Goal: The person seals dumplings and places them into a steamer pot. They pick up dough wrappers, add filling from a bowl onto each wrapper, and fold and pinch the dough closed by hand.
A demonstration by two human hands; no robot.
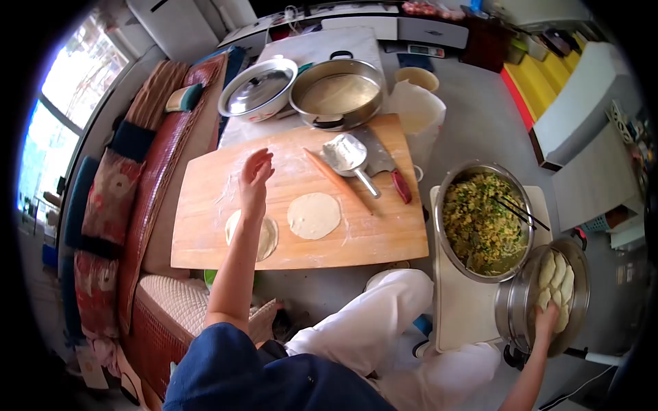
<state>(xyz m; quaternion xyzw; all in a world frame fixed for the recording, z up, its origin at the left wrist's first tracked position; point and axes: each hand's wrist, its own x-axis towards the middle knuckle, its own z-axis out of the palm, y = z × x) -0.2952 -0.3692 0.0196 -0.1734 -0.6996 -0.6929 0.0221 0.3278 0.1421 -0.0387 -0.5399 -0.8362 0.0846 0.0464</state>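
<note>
My left hand is raised over the wooden board, its fingers loosely bent and apart, with nothing in them. Beneath that forearm lie flat round dough wrappers, partly covered by the arm. Another round wrapper lies flat just to the right. Far to the right, my right hand reaches down into a metal steamer pot. Its fingers close on a pale, long dumpling beside several others; the fingertips are partly hidden.
A rolling pin, a flour scoop and a red-handled knife lie on the board. A steel bowl of chopped filling with chopsticks stands right. Behind are a wide pan and a lidded basin.
</note>
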